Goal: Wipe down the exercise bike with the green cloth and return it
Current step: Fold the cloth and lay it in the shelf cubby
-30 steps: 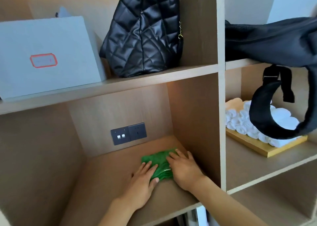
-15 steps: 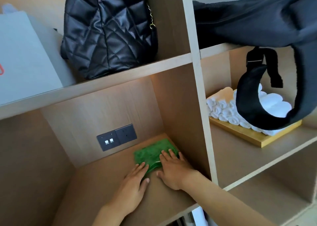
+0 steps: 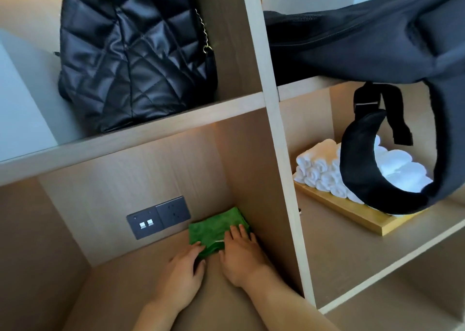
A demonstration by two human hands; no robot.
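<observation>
— Green cloth [image 3: 214,232] folded, lying at the back right corner of the shelf [image 3: 120,288], close to the side wall and just right of the socket panel [image 3: 158,217].

— And the hands?

— Both flat, fingers stretched out, gripping nothing. Left hand [image 3: 182,278] touching the cloth's near edge with its fingertips; right hand [image 3: 241,255] lying partly on the cloth's right side, pressing down.

— So, returning it. Any trouble ahead?

— Possibly. Could drag the cloth forward or flip a fold open on pulling back, if the fingertips catch the fabric. Would leave it rumpled rather than neat.

— Anything else close enough to matter?

— Socket panel just beside it; a damp cloth shoved against that would be unwise, though wetness cannot be told from here. Black quilted bag [image 3: 136,54] overhead and rolled white towels [image 3: 319,172] in the next compartment well apart.
</observation>
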